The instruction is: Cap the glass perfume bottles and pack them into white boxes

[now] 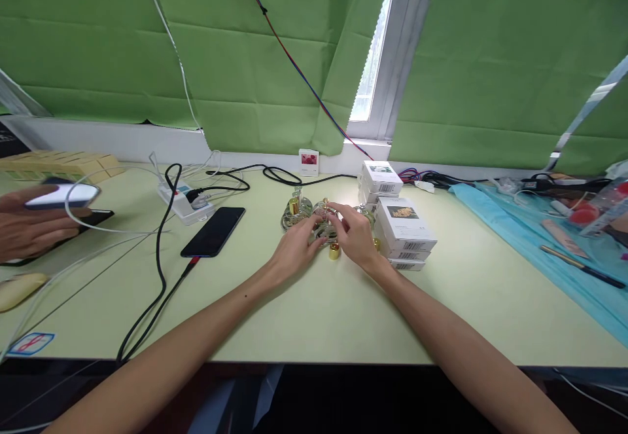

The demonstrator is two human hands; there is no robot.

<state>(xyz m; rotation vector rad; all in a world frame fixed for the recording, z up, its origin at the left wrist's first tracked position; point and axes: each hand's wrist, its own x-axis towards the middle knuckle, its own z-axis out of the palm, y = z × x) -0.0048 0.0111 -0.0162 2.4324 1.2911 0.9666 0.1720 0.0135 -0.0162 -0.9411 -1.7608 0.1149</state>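
Note:
Several small round glass bottles (296, 210) with gold-coloured necks stand close together in the middle of the table. My left hand (296, 249) is closed on the side of one glass bottle (324, 213), thumb and fingertips against it. From the right, my right hand (357, 232) pinches near the gold neck of the same bottle; its fingertips partly cover it. A loose gold cap (334, 251) stands on the table just below my hands. Another gold cap (377, 244) is partly hidden beside my right hand.
White printed boxes (405, 228) are stacked right of the bottles. A black phone (213, 232) on a cable lies left, near a power strip (182, 205). Another person's hand (36, 215) holds a phone at far left. Blue sheeting (515, 231) with a pen covers the right side.

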